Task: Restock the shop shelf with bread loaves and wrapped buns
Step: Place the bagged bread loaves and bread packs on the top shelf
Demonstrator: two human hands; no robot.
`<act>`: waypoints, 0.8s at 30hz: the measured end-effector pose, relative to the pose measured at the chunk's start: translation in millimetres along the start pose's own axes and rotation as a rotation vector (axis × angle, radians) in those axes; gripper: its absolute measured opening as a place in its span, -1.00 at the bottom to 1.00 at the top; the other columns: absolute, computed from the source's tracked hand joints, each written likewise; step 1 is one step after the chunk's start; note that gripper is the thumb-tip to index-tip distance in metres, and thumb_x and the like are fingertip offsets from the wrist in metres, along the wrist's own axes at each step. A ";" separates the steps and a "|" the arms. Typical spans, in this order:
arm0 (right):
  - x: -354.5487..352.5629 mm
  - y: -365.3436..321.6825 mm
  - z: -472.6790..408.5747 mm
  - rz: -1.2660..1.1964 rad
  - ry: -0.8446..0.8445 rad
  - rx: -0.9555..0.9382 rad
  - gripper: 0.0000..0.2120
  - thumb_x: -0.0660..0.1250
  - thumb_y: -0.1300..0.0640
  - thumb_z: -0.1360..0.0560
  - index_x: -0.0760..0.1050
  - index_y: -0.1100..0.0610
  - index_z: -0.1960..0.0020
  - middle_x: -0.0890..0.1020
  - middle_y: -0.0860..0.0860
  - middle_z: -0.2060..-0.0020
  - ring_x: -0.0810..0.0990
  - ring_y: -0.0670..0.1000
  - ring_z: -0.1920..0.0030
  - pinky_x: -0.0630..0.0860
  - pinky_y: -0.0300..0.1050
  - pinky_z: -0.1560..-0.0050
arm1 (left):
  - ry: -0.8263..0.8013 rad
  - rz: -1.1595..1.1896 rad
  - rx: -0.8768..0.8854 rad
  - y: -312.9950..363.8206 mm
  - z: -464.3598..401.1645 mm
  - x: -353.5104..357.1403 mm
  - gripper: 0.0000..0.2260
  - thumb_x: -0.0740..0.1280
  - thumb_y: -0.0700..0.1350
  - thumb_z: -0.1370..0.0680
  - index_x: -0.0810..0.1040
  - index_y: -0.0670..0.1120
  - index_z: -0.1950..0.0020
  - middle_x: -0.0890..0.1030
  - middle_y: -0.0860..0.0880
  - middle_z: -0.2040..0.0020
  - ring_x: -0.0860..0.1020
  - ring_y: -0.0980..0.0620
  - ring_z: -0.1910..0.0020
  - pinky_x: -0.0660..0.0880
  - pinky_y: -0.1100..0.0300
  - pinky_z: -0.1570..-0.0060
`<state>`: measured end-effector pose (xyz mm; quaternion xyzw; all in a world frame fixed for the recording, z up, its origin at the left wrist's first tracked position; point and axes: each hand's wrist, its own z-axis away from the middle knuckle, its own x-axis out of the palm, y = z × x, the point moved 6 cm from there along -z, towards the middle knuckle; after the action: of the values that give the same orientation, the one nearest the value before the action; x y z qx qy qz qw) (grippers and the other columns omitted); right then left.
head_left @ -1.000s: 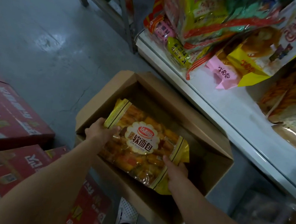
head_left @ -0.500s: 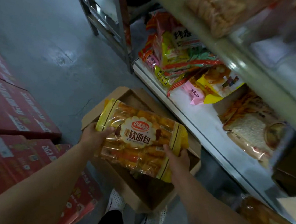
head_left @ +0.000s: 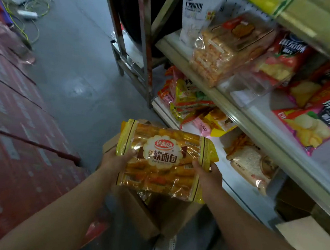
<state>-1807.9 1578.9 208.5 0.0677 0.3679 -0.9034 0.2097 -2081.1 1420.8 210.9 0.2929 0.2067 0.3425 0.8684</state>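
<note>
While gripped at both short ends, yellow pack of soft bread (head_left: 164, 159) held flat and face up above the open cardboard box (head_left: 150, 215) on the floor. Left hand (head_left: 115, 161) at the left end, thumb curled over the top face near the brown stripe, other fingers (head_left: 130, 153) hidden under the pack. Right hand (head_left: 208, 177) at the right end, thumb and fingers clamped on the edge of the wrapper, knuckles toward the shelf. Both hands closed on the same pack, none free.

To the right of the right-hand fingers, very near, white lower shelf (head_left: 233, 185) with a bag of sliced bread (head_left: 251, 164) lying flat on it. Beyond the fingers and a little right, a heap of yellow, pink and red snack bags (head_left: 192, 105) on the same lower shelf. Higher, well above the fingers, upper shelf (head_left: 233, 109) carrying a clear pack of small orange biscuits (head_left: 220, 55), a white bag (head_left: 200, 12) standing upright behind it, and crisp bags (head_left: 313, 120) to the right.

Left of the left-hand fingers, stacked red cartons (head_left: 16, 139), apart from the pack. Far beyond, on the grey floor (head_left: 74, 64), a tangle of cables (head_left: 26, 2). Below the arms, a white shoe (head_left: 165, 245) partly seen under the box.
</note>
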 end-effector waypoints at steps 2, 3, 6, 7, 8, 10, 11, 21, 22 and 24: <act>-8.7 -6.8 19.1 0.008 0.012 -0.028 -0.63 0.47 -0.11 -0.50 0.50 -0.07 -0.25 0.59 0.04 -0.21 0.61 0.05 -0.05 0.56 -0.08 0.14 | 0.016 0.005 0.035 8.6 22.8 -1.7 -0.75 0.54 -0.06 -0.48 0.63 -0.04 -0.12 0.70 -0.16 0.01 0.69 -0.20 0.07 0.64 -0.22 0.04; -12.4 -7.9 26.8 -0.014 0.017 -0.029 -0.55 0.49 -0.15 -0.46 0.50 -0.06 -0.28 0.58 0.04 -0.23 0.61 0.10 -0.12 0.60 0.01 0.04 | 0.013 0.011 0.046 11.6 34.2 -1.7 -0.73 0.53 -0.07 -0.49 0.61 -0.07 -0.14 0.69 -0.16 0.02 0.69 -0.19 0.10 0.65 -0.17 0.11; -33.4 -19.8 62.5 -0.051 0.050 -0.098 -0.51 0.52 -0.19 -0.38 0.52 -0.10 -0.24 0.60 0.03 -0.23 0.61 0.13 -0.18 0.57 0.22 -0.22 | 0.009 0.041 0.117 24.3 79.0 -5.0 -0.78 0.50 -0.10 -0.51 0.57 -0.06 -0.12 0.67 -0.13 0.05 0.67 -0.14 0.16 0.62 0.01 0.25; -41.5 -23.3 76.6 -0.059 0.058 -0.119 -0.50 0.53 -0.18 -0.39 0.52 -0.09 -0.26 0.61 0.03 -0.23 0.62 0.14 -0.18 0.56 0.22 -0.24 | 0.012 0.045 0.127 26.1 93.9 -7.4 -0.80 0.51 -0.08 -0.51 0.57 -0.03 -0.07 0.66 -0.12 0.05 0.66 -0.14 0.14 0.62 -0.02 0.20; -50.0 -26.1 89.9 -0.062 0.067 -0.140 -0.45 0.53 -0.18 -0.38 0.51 -0.08 -0.31 0.60 0.02 -0.23 0.61 0.14 -0.19 0.56 0.23 -0.24 | 0.015 0.055 0.133 28.7 110.8 -10.3 -0.81 0.53 -0.04 -0.49 0.57 0.02 -0.01 0.67 -0.12 0.02 0.66 -0.17 0.10 0.63 -0.08 0.10; -68.0 -36.2 128.5 -0.070 0.078 -0.181 -0.39 0.54 -0.19 -0.35 0.50 -0.07 -0.35 0.61 0.02 -0.24 0.62 0.15 -0.18 0.57 0.24 -0.23 | 0.023 0.062 0.137 29.5 144.5 -19.5 -0.73 0.59 0.11 -0.37 0.59 0.06 0.09 0.67 -0.13 -0.05 0.67 -0.22 0.03 0.62 -0.22 -0.03; -77.9 -40.1 144.4 -0.099 0.087 -0.204 -0.41 0.55 -0.17 -0.36 0.52 -0.05 -0.34 0.61 0.03 -0.23 0.62 0.13 -0.15 0.57 0.23 -0.22 | 0.008 0.068 0.157 31.8 158.3 -21.2 -0.66 0.61 0.20 -0.28 0.60 0.07 0.11 0.67 -0.13 -0.06 0.66 -0.23 0.01 0.61 -0.24 -0.05; -192.7 -86.3 325.9 -0.226 0.255 -0.384 -0.16 0.57 -0.15 -0.38 0.30 0.00 -0.55 0.40 0.06 -0.49 0.43 0.20 -0.43 0.42 0.23 -0.40 | -0.073 0.132 0.358 90.9 338.4 -19.6 -0.66 0.64 0.05 -0.30 0.61 -0.03 0.08 0.70 -0.11 0.05 0.67 -0.19 0.03 0.60 -0.20 -0.09; -206.1 -90.4 341.6 -0.233 0.272 -0.408 -0.16 0.57 -0.15 -0.37 0.33 0.01 -0.54 0.43 0.06 -0.48 0.46 0.19 -0.41 0.44 0.21 -0.39 | -0.081 0.140 0.362 95.6 356.9 -16.6 -0.71 0.63 0.01 -0.33 0.61 -0.02 0.09 0.70 -0.12 0.04 0.67 -0.20 0.03 0.60 -0.22 -0.09; -233.6 -96.0 366.1 -0.231 0.302 -0.450 -0.20 0.58 -0.13 -0.37 0.35 0.04 -0.52 0.47 0.05 -0.44 0.50 0.17 -0.37 0.45 0.16 -0.38 | -0.111 0.144 0.393 104.3 394.2 -7.4 -0.78 0.60 -0.02 -0.39 0.62 0.02 0.07 0.71 -0.10 0.01 0.68 -0.20 0.01 0.58 -0.24 -0.12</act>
<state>-1626.5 1463.7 597.8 0.1109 0.5913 -0.7967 0.0579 -1915.0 1332.7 572.8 0.4890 0.2001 0.3400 0.7780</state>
